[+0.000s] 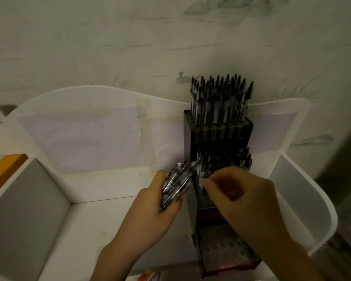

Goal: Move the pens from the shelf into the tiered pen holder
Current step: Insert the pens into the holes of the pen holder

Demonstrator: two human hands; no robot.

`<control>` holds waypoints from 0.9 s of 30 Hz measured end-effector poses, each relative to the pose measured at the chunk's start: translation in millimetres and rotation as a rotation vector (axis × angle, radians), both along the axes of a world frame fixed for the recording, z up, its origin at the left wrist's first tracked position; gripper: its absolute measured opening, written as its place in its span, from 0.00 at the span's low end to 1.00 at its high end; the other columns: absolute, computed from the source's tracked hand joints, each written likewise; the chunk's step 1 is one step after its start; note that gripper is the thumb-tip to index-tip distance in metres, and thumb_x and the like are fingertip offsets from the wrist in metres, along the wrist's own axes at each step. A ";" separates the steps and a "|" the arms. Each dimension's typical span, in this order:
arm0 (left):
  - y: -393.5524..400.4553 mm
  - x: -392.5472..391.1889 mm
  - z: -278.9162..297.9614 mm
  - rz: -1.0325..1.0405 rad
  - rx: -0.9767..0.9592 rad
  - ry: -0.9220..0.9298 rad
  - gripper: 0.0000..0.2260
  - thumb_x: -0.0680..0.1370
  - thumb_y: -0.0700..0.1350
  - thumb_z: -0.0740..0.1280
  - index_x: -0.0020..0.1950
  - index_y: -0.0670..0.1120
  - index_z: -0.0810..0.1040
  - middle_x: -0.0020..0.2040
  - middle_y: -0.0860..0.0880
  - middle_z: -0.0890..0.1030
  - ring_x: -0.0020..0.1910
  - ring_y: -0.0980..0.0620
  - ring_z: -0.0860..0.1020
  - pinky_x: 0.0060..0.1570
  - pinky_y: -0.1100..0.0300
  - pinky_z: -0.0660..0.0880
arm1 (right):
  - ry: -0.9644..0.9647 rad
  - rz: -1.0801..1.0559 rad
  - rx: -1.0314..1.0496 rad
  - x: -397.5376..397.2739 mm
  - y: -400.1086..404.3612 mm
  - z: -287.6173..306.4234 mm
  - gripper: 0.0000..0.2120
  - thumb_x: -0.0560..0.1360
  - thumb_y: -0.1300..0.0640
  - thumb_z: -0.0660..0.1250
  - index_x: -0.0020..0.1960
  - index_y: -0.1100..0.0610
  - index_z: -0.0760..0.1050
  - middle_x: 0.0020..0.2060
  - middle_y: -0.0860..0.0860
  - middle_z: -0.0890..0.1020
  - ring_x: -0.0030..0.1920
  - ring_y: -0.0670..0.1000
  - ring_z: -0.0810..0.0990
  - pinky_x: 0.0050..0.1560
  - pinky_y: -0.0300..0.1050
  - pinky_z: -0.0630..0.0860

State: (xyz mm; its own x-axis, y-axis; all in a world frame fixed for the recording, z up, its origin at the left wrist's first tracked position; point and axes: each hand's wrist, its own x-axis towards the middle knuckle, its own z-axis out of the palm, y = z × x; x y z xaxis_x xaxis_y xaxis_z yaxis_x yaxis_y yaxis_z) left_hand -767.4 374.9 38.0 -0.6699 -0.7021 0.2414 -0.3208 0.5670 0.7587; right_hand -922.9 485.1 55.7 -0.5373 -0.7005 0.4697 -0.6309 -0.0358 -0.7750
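- Two hands over a white shelf [101, 191], seen from the head camera in dim light.
- Left hand [160, 201]: fingers curled round a bundle of pens [176, 185], tips pointing up and to the right, just beside the holder's left wall.
- Right hand [239, 195]: fingers bent over the middle tier, pinching a single pen [201, 179] that stands roughly upright among the others; motion blur hides the exact grip.
- Tiered pen holder [221, 130]: dark, stepped, standing on the shelf against its translucent back panel [89, 126].
- Top tier: densely filled with upright pens [221, 98].
- Middle tier: partly filled, partly hidden by the right hand.
- Lowest tier [225, 254]: rows of open holes visible.
- Orange object [2, 169]: at the far left edge, outside the shelf wall.
- Patterned wall [170, 37] behind.
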 end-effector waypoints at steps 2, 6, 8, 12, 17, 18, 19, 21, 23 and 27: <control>0.8 -1.6 -0.2 0.000 -0.022 -0.007 0.08 0.78 0.49 0.67 0.54 0.57 0.69 0.39 0.58 0.80 0.31 0.57 0.77 0.28 0.66 0.69 | -0.113 0.112 0.060 12.1 -4.4 1.0 0.08 0.69 0.45 0.72 0.43 0.49 0.82 0.34 0.40 0.83 0.36 0.40 0.82 0.36 0.30 0.77; 2.0 -3.5 -2.3 0.001 -0.065 -0.040 0.09 0.77 0.52 0.65 0.55 0.59 0.68 0.36 0.57 0.80 0.33 0.56 0.79 0.30 0.59 0.74 | -0.240 0.199 0.096 21.5 -12.7 -0.4 0.04 0.70 0.49 0.74 0.43 0.48 0.84 0.35 0.42 0.84 0.36 0.43 0.83 0.39 0.38 0.80; 1.7 -3.3 -3.7 0.009 -0.074 -0.051 0.09 0.78 0.53 0.64 0.55 0.59 0.68 0.36 0.56 0.80 0.32 0.56 0.78 0.31 0.55 0.76 | -0.285 0.230 0.104 21.1 -13.2 -0.4 0.01 0.71 0.51 0.74 0.42 0.48 0.84 0.35 0.41 0.84 0.37 0.41 0.83 0.39 0.35 0.78; 4.2 -5.6 -4.8 -0.001 -0.063 -0.029 0.08 0.77 0.52 0.65 0.54 0.58 0.69 0.35 0.55 0.79 0.31 0.55 0.78 0.28 0.62 0.71 | -0.383 0.286 0.104 18.0 -12.1 0.0 0.06 0.73 0.56 0.73 0.39 0.46 0.82 0.31 0.41 0.83 0.33 0.40 0.81 0.35 0.31 0.74; 2.6 -4.8 -8.9 0.008 -0.072 -0.041 0.09 0.78 0.50 0.67 0.54 0.59 0.68 0.36 0.56 0.79 0.32 0.56 0.77 0.30 0.65 0.69 | -0.478 0.180 -0.004 5.5 -9.2 8.8 0.10 0.68 0.48 0.70 0.42 0.54 0.82 0.32 0.49 0.84 0.29 0.46 0.80 0.32 0.37 0.78; 2.3 -4.1 -9.5 0.007 -0.074 -0.045 0.09 0.78 0.51 0.67 0.54 0.59 0.68 0.36 0.56 0.79 0.32 0.57 0.77 0.30 0.65 0.69 | -0.483 0.162 -0.029 0.8 -7.8 10.1 0.11 0.68 0.48 0.69 0.43 0.55 0.82 0.33 0.51 0.84 0.30 0.48 0.81 0.32 0.38 0.79; 2.4 -4.3 -9.8 0.002 -0.073 -0.044 0.09 0.78 0.51 0.67 0.54 0.59 0.69 0.36 0.56 0.79 0.32 0.57 0.77 0.30 0.65 0.69 | -0.491 0.152 -0.047 -2.2 -6.4 12.6 0.11 0.68 0.49 0.70 0.43 0.56 0.82 0.34 0.52 0.84 0.31 0.50 0.82 0.32 0.39 0.79; 3.2 -6.0 -9.7 -0.009 -0.075 -0.034 0.08 0.78 0.52 0.67 0.53 0.59 0.69 0.36 0.57 0.79 0.32 0.57 0.76 0.30 0.63 0.70 | -0.489 0.157 -0.065 -5.4 -3.8 15.4 0.10 0.69 0.51 0.70 0.44 0.57 0.82 0.34 0.53 0.84 0.33 0.51 0.83 0.34 0.41 0.80; 3.5 -7.0 -9.7 -0.014 -0.081 -0.029 0.07 0.78 0.54 0.66 0.52 0.59 0.69 0.34 0.58 0.78 0.30 0.57 0.76 0.29 0.63 0.69 | -0.514 0.145 -0.091 -9.7 -0.6 19.1 0.07 0.72 0.55 0.70 0.44 0.60 0.81 0.34 0.53 0.85 0.34 0.53 0.84 0.35 0.42 0.81; 0.2 -1.0 -8.3 0.023 -0.092 -0.040 0.06 0.78 0.56 0.63 0.51 0.58 0.69 0.32 0.58 0.77 0.28 0.56 0.74 0.26 0.66 0.63 | -0.574 0.011 -0.220 -32.7 14.7 37.9 0.05 0.73 0.59 0.70 0.43 0.61 0.80 0.35 0.54 0.85 0.34 0.53 0.84 0.36 0.41 0.81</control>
